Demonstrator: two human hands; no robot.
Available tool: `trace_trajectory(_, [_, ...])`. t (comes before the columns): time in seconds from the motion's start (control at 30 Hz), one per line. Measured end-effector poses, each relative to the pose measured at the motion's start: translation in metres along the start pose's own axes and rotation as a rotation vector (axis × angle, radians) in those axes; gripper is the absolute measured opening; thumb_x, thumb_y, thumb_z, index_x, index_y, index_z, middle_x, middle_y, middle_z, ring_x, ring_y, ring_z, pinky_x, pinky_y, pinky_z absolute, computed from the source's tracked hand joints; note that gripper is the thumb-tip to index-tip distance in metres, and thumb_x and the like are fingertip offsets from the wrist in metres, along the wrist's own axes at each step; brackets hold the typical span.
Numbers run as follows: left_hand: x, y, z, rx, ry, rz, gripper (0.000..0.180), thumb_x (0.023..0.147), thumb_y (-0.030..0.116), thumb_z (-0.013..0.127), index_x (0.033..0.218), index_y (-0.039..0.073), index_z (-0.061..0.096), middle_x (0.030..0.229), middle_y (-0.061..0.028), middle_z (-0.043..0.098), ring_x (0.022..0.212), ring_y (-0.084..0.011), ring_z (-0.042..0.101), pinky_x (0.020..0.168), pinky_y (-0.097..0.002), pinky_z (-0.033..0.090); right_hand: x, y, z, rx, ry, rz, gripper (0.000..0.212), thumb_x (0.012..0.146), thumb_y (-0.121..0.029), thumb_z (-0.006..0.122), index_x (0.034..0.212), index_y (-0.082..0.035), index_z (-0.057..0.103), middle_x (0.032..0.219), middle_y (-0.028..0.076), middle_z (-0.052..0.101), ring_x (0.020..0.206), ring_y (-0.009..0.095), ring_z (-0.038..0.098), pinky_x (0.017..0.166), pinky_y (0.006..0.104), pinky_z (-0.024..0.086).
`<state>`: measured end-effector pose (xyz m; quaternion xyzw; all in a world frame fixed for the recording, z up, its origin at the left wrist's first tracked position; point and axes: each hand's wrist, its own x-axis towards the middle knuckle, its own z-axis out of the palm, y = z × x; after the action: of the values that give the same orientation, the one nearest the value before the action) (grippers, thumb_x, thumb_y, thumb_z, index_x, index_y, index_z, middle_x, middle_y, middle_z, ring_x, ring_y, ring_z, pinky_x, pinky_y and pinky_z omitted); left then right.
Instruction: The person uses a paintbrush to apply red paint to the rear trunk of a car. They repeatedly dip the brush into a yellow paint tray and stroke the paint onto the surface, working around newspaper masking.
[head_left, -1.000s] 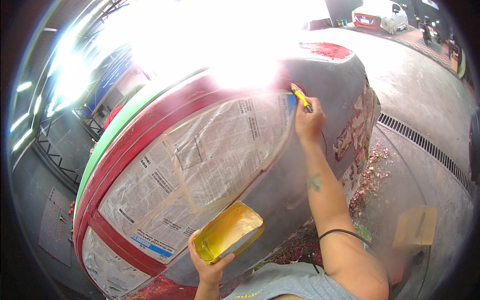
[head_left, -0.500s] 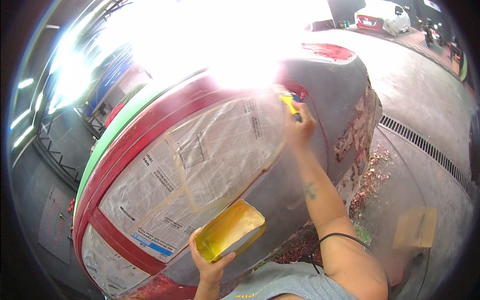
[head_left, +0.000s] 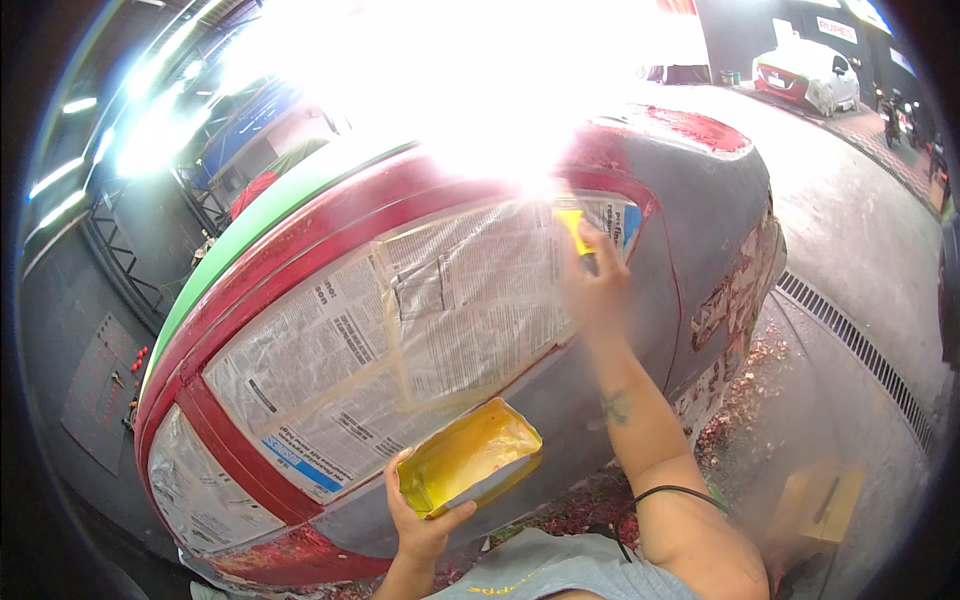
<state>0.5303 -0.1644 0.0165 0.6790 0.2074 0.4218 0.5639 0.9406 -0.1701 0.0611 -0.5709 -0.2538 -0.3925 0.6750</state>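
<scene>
My right hand (head_left: 600, 285) grips a paintbrush (head_left: 572, 228) by its yellow and black handle. The bristles are at the red upper window frame (head_left: 625, 185) of a car, where glare washes out their tips and I cannot tell if they touch. In my left hand (head_left: 425, 528) is a yellow rectangular container (head_left: 475, 455), its top open and tilted; pale smears coat its inside. The container is held low in front of the taped newspaper (head_left: 450, 320) under clear film that covers the side windows. Around the windows the car body (head_left: 700, 200) is part grey, part bare red.
A floor drain grate (head_left: 855, 350) runs along the right. Paint flakes (head_left: 745, 390) litter the floor beside the car, near a flattened cardboard piece (head_left: 820, 500). Another car (head_left: 808, 78), partly covered, stands far back right. Strong light whites out the top middle.
My right hand and the brush have moved left along the upper window frame, away from the window's far right corner. The head view has shifted; the left hand still holds the container.
</scene>
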Motion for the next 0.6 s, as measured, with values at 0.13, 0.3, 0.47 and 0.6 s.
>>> trace_trajectory(0.13, [0.003, 0.000, -0.006, 0.026, 0.000, 0.015, 0.116, 0.061, 0.002, 0.104, 0.157, 0.006, 0.040, 0.141, -0.0087, 0.060, 0.135, -0.0254, 0.061, 0.118, -0.0440, 0.049, 0.000, -0.003, 0.003, 0.040, 0.038, -0.036, 0.018, 0.098, -0.005, 0.079, 0.116, -0.002, 0.075, 0.120, 0.020, 0.081, 0.112, 0.036, 0.080, 0.094, 0.0440, 0.064])
trace_trajectory(0.3, [-0.002, -0.001, -0.012, -0.012, 0.016, 0.003, 0.115, 0.061, 0.002, 0.104, 0.157, 0.006, 0.040, 0.142, -0.0091, 0.059, 0.136, -0.0261, 0.060, 0.119, -0.0448, 0.049, 0.003, -0.018, 0.017, 0.023, 0.070, 0.051, 0.020, 0.097, -0.004, 0.081, 0.116, -0.003, 0.075, 0.120, 0.020, 0.081, 0.110, 0.035, 0.080, 0.095, 0.0437, 0.064])
trace_trajectory(0.47, [0.003, -0.003, -0.016, 0.008, -0.005, 0.023, 0.114, 0.062, 0.001, 0.103, 0.156, 0.006, 0.040, 0.142, -0.0096, 0.059, 0.136, -0.0263, 0.060, 0.119, -0.0454, 0.049, -0.008, -0.046, 0.035, 0.178, -0.149, -0.240, 0.020, 0.097, -0.004, 0.080, 0.115, -0.002, 0.074, 0.117, 0.020, 0.081, 0.109, 0.035, 0.080, 0.095, 0.0442, 0.063])
trace_trajectory(0.6, [0.001, -0.004, -0.020, -0.024, -0.002, 0.027, 0.113, 0.062, 0.000, 0.103, 0.156, 0.006, 0.040, 0.142, -0.0099, 0.060, 0.135, -0.0262, 0.061, 0.119, -0.0453, 0.049, 0.004, -0.032, 0.023, 0.065, -0.002, -0.026, 0.020, 0.097, -0.009, 0.081, 0.115, -0.003, 0.074, 0.115, 0.019, 0.082, 0.105, 0.034, 0.080, 0.091, 0.0453, 0.062])
